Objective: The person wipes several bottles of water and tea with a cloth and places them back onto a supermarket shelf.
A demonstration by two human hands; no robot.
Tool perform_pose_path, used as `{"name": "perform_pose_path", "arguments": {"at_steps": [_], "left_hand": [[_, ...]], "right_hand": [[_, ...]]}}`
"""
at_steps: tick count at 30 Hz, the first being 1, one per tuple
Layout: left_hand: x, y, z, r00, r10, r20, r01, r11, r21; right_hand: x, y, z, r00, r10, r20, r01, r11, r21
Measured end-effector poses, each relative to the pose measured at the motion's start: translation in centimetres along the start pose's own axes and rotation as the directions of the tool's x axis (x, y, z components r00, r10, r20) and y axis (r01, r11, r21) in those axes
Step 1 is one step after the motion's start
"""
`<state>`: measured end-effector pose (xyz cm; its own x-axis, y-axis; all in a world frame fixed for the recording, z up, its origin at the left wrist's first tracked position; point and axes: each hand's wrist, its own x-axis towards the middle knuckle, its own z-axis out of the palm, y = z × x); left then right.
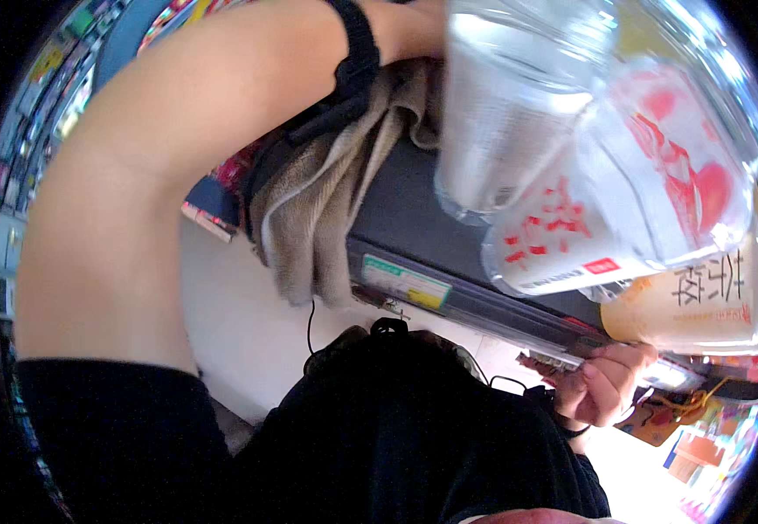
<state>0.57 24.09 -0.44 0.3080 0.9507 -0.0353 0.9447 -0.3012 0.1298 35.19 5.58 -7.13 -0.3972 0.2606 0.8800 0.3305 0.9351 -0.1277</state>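
Observation:
My left arm arches up from the lower left, and the hand (418,28) goes out of sight behind a stack of clear plastic cups (501,113). Right below that wrist hangs a greyish-brown towel (309,201), draped over the front of a dark shelf (405,205). The fingers of that hand are hidden, so whether they hold the towel cannot be seen. Down at the right, my right hand (606,384) has its fingers curled round the shelf's front edge (501,327).
A plastic-wrapped white pack with red print (650,183) stands on the shelf beside the cups. Below it sits a yellowish stack of paper cups or bowls (693,306). A green and yellow label (405,281) is fixed to the shelf front. Crowded goods (42,105) fill the far left.

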Motion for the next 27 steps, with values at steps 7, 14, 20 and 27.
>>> {"name": "perform_pose_path", "arguments": {"at_steps": [7,14,20,27], "left_hand": [[1.0,1.5,-0.6,0.996,0.087,0.003,-0.087,0.996,-0.017],[-0.2,2.8,-0.4,0.992,0.123,-0.003,-0.123,0.992,0.010],[-3.5,5.1,0.5,0.989,0.146,0.011,-0.146,0.985,0.096],[-11.5,7.3,-1.6,0.991,0.066,0.114,-0.096,0.954,0.284]], "right_hand": [[1.1,-1.0,-0.6,0.991,0.037,0.129,-0.034,0.999,-0.029],[0.7,-1.2,0.2,0.998,0.065,0.026,-0.062,0.993,-0.102],[0.7,-0.4,0.1,0.999,0.039,0.004,-0.038,0.996,-0.084],[0.6,0.0,0.3,0.999,-0.001,-0.039,-0.002,0.996,-0.085]]}}
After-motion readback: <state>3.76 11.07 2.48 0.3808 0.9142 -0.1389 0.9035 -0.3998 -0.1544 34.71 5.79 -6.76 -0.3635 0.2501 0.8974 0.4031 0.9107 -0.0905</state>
